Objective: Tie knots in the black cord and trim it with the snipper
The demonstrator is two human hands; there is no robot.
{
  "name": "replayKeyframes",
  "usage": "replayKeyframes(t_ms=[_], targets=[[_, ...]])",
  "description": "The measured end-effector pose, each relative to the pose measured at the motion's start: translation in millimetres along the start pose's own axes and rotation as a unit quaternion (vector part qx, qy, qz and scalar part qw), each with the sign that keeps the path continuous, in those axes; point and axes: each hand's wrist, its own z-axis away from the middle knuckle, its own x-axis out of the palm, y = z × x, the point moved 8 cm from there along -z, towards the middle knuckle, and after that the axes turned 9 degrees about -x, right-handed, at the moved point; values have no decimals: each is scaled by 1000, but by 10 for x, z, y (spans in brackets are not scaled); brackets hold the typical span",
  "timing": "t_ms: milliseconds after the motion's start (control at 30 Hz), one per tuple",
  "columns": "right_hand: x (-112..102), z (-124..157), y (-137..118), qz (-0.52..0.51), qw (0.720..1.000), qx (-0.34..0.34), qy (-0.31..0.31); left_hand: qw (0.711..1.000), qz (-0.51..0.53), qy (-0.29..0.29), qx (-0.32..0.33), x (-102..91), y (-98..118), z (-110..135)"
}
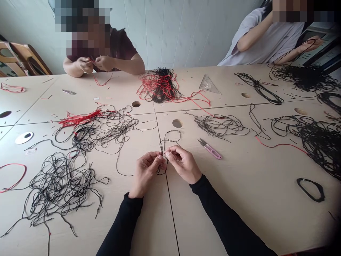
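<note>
A thin black cord (172, 131) loops up from between my two hands, over the seam in the tabletop. My left hand (149, 170) is closed, pinching the cord between thumb and fingers. Close beside it, my right hand (184, 163) pinches at the same spot; a tiny bit of red shows near its fingertips. More black loops hang just below the fingers, and the exact strand in each pinch is partly hidden. To the right of my hands lie pink-handled thread snips (210, 148), blades toward the upper left.
Black cord tangles (58, 186) lie at left, beside a red cord bundle (81, 118). Another black coil (221, 125) and a big black heap (322, 142) are at right. A set square (209, 84) lies farther back. Table holes (177, 123) break the surface. Two people sit opposite, handling cords.
</note>
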Motion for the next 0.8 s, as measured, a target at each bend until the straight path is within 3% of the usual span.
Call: replayKeyframes(t_ms=[300,467,667,800], targets=[[2,-14,-122,111,990,-84,12,1000,-3,17,11,-12,26,6],[10,-8,-150,121,988,-97,10,1000,-12,23,13,-42,25,3],[-86,21,-300,155,973,-152,79,998,28,53,25,-119,13,-3],[4,13,-275,165,975,-145,34,997,43,51,36,-117,16,-13]])
